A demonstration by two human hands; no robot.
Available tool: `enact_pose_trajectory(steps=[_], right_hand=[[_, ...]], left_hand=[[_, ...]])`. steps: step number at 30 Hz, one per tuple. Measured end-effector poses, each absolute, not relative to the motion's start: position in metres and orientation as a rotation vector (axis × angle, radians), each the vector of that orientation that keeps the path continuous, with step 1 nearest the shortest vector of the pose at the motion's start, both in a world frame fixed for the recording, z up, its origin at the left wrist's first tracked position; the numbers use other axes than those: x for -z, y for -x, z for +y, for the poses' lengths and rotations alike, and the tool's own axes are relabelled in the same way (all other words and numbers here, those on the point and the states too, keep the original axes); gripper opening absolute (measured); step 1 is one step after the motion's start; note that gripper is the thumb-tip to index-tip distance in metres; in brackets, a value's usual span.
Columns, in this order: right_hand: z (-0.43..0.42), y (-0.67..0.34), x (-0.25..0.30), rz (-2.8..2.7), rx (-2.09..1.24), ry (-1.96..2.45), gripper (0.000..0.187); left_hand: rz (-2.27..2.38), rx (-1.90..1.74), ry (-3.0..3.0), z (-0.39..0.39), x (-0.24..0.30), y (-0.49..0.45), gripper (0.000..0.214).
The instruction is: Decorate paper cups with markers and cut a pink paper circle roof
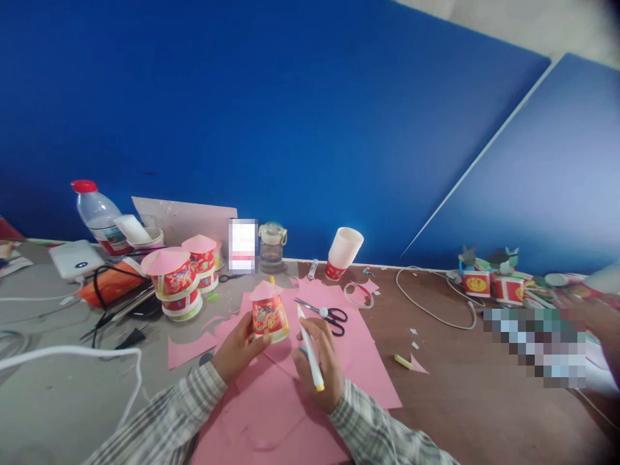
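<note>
My left hand (241, 347) is closed around a small red printed paper cup (270, 318) topped with a pink paper cone (266, 290). Between the fingers of my right hand (322, 361) is a white marker pen (311, 349), its tip pointing up toward the cup and its yellow end toward me. The tip looks slightly apart from the cup. Beneath both hands lie pink paper sheets (300, 423). Scissors with dark handles (325, 313) rest on the paper, blades parted, just beyond my right hand.
Several cone-roofed cup models (177, 278) stand at left, near a red-capped bottle (99, 216) and cables. A glass jar (272, 248) and stacked white cups (345, 252) are by the blue partition (290, 116). At right, another person's hand (593, 316) reaches near decorated red boxes (477, 284).
</note>
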State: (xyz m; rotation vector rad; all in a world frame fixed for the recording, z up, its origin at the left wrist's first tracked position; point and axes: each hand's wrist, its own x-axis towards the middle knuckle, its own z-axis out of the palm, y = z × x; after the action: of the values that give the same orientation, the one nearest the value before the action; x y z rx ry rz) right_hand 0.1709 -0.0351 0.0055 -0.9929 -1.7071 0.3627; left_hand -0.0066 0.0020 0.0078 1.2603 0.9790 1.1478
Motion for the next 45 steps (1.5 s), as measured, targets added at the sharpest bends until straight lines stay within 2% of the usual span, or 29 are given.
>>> enact_pose_trajectory(steps=[7, 15, 20, 28, 35, 45], right_hand=[[-0.019, -0.178, 0.003, -1.719, -0.266, 1.082, 0.038], [-0.002, -0.187, 0.013, -2.016, -0.14, 1.305, 0.057], [0.006, -0.193, 0.017, -2.112, -0.137, 1.396, 0.054], [0.014, -0.203, 0.011, -2.185, -0.181, 1.456, 0.054], [0.027, -0.215, -0.006, -2.058, -0.22, 1.446, 0.049], [0.011, -0.21, -0.005, -2.103, -0.42, 1.387, 0.042]], left_hand=[[0.945, -1.22, -1.138, 0.004, -0.006, 0.005, 0.05], [0.893, -1.194, -1.108, 0.005, 0.001, 0.005, 0.049], [0.898, -1.195, -1.119, 0.004, -0.002, 0.006, 0.052], [0.901, -1.233, -1.165, 0.004, -0.001, 0.006, 0.046], [0.928, -1.263, -1.198, 0.003, -0.007, 0.004, 0.048], [1.154, -1.338, -1.485, -0.002, -0.014, 0.001, 0.042]])
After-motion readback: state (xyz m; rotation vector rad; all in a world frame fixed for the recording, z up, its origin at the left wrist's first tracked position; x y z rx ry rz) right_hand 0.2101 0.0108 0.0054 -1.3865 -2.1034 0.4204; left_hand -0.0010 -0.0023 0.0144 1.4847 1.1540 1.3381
